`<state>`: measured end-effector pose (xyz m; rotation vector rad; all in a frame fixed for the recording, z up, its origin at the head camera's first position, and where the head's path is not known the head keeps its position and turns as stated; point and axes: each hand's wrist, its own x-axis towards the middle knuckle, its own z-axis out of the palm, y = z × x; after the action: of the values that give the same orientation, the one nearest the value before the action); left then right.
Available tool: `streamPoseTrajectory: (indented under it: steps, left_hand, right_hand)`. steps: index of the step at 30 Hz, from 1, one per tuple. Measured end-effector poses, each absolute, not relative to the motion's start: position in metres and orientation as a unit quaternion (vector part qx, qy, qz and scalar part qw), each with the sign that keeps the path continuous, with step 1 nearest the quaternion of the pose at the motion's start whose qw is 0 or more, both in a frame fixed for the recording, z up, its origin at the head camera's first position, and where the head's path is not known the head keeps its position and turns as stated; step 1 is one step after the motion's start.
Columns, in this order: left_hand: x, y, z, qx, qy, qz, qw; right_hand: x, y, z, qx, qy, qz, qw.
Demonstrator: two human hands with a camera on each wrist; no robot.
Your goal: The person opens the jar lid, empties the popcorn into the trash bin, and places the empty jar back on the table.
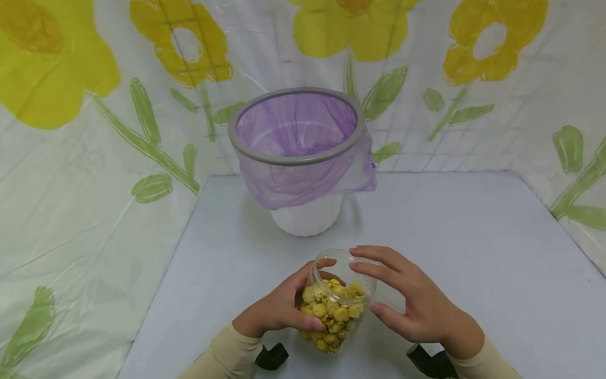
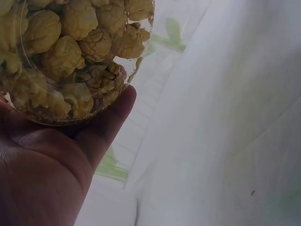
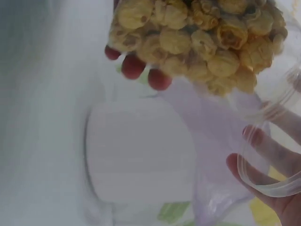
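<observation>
Here, jar [image 1: 342,301]: clear and round, held above the near middle of the table [image 1: 450,221], its mouth facing up and leaning toward the right; whether its base touches the surface below, I cannot tell.
Popcorn [image 1: 326,316]: yellow, rounded pieces heaped inside, reaching up toward the neck.
Left hand [image 1: 284,310]: gripping the jar from its left side, thumb across the near wall, fingers round the far side.
Right hand [image 1: 416,305]: just beside the mouth, thumb and fingers curved about a clear lid [image 3: 275,190], whose ridged rim shows best from the right wrist.
Bin [image 1: 307,218]: white, upright on the table, beyond the jar and apart from it.
Bag [image 1: 293,184]: thin, purple, lining the bin and folded down outside, under a grey ring [image 1: 298,159].
Sleeves [image 1: 227,350]: cream, with a black device [image 1: 272,356] near each wrist.
Backdrop [image 1: 118,247]: pale sheeting behind the table, bearing yellow flowers [image 1: 42,68] and green leaves [image 1: 385,92].
</observation>
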<state>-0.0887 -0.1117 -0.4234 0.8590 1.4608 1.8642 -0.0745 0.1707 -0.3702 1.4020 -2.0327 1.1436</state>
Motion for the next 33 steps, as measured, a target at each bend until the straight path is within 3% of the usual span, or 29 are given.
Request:
streamPoseTrajectory:
  steps: [21, 33]
  left_hand:
    - [-0.095, -0.122, -0.422, 0.306, 0.558, 0.712, 0.296]
    - [-0.095, -0.125, -0.423, 0.307, 0.554, 0.717, 0.291]
  right_hand:
    - [-0.066, 0.219, -0.402, 0.364, -0.839, 0.336, 0.227]
    - [-0.067, 0.239, -0.419, 0.304, -0.895, 0.249, 0.211]
